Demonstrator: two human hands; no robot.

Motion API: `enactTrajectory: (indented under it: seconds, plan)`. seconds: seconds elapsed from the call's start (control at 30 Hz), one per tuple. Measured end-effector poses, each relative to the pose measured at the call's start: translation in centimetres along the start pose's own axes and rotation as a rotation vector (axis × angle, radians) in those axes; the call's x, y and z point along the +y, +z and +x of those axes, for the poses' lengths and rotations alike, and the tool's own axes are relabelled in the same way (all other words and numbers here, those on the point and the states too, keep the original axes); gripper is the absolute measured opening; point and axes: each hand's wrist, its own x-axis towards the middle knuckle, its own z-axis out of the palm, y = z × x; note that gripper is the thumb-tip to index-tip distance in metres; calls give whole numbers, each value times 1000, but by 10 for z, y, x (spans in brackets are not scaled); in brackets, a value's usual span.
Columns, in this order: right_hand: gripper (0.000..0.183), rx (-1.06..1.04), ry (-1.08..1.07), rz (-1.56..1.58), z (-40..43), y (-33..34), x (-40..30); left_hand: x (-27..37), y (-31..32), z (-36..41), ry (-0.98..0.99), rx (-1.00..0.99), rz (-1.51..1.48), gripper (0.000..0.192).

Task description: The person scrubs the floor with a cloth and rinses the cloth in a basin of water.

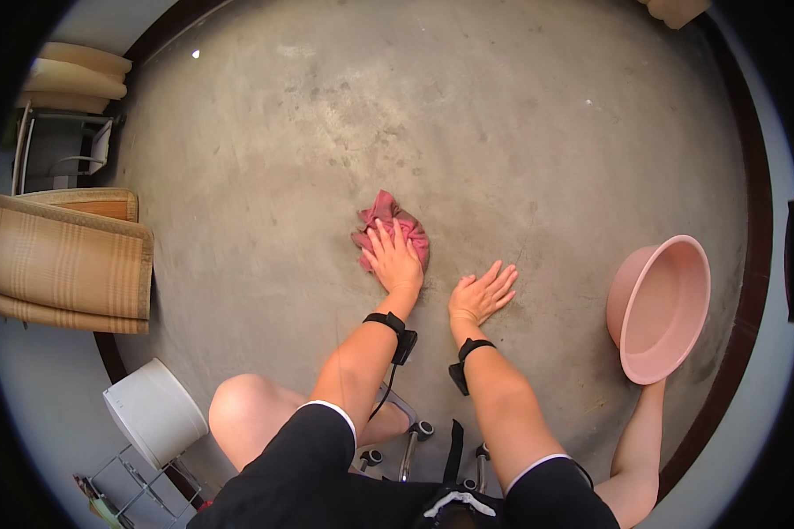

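A crumpled reddish-pink cloth (415, 233) with darker patches lies on the grey concrete floor (271, 198). My left hand (394, 261) holds it down under the palm, fingers spread over its folds. To the right and slightly nearer to me, my right hand (484, 293) rests on the bare floor with its fingers apart and nothing in it. Both wrists wear black straps with small devices; a black cable runs from the left one.
At the right is a tilted pink plastic basin (665, 311); a bare limb (638, 443) reaches its underside, its end hidden. Folded woven mats (66, 258), a white bucket (155, 413) and a wire rack (147, 492) line the left side. Chair casters (422, 430) stand close by me.
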Motion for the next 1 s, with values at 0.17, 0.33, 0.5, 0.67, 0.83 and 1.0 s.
enactTrajectory:
  seconds: [0.17, 0.33, 0.5, 0.67, 0.83, 1.0]
  plan:
    - [69, -32, 25, -11, 0, 1, -11, 27, -5, 15, 291, -54, -17, 59]
    - [69, 35, -9, -54, 1, 11, -6, 84, -16, 38, 585, -149, -244, 59]
    - [69, 6, -32, -57, -2, 12, -16, 51, -9, 95, 415, -23, -135, 55]
    - [68, -14, -21, -105, -2, 11, -13, -40, -22, 162, -109, 67, 49, 57]
    - [68, -16, -30, -100, -1, 10, -10, -140, -44, 173, -601, 52, 39, 57]
    - [69, -63, 17, -119, 1, 10, -10, -140, -43, 130, -675, 76, -17, 57]
